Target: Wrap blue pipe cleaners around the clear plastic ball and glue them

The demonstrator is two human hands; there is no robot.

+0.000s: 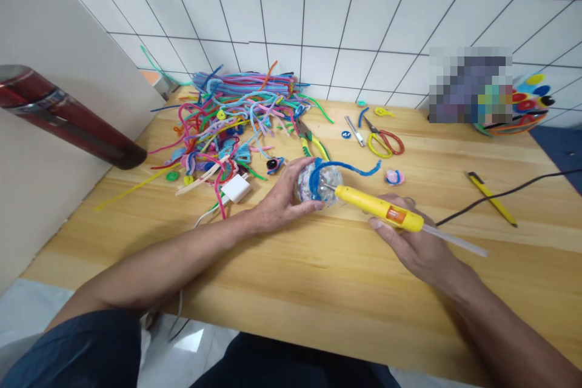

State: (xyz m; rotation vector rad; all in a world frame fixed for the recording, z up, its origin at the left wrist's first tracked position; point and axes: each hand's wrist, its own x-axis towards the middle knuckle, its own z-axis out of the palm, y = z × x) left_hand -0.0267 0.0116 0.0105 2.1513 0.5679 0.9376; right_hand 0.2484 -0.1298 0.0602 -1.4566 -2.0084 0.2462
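My left hand (291, 197) is wrapped round the side of a clear round container (334, 177) with whitish, glittery contents. A blue pipe cleaner (350, 167) curves over the container, and its loose end sticks out to the right. In my right hand (411, 233) is a yellow hot glue gun (379, 207), a clear glue stick (459, 241) poking from its back. The gun's metal nozzle points left and sits at the blue pipe cleaner on the container; whether it touches cannot be made out. Part of my right hand's fingers are hidden behind the gun.
A heap of coloured pipe cleaners (245, 103) lies back left, near green-handled pliers (313, 140). Scissors (384, 140), a box cutter (355, 131) and a yellow pen (493, 199) lie rightward. A white charger (235, 188) and red thermos (68, 115) are at left. A black cord (504, 188) crosses the right.
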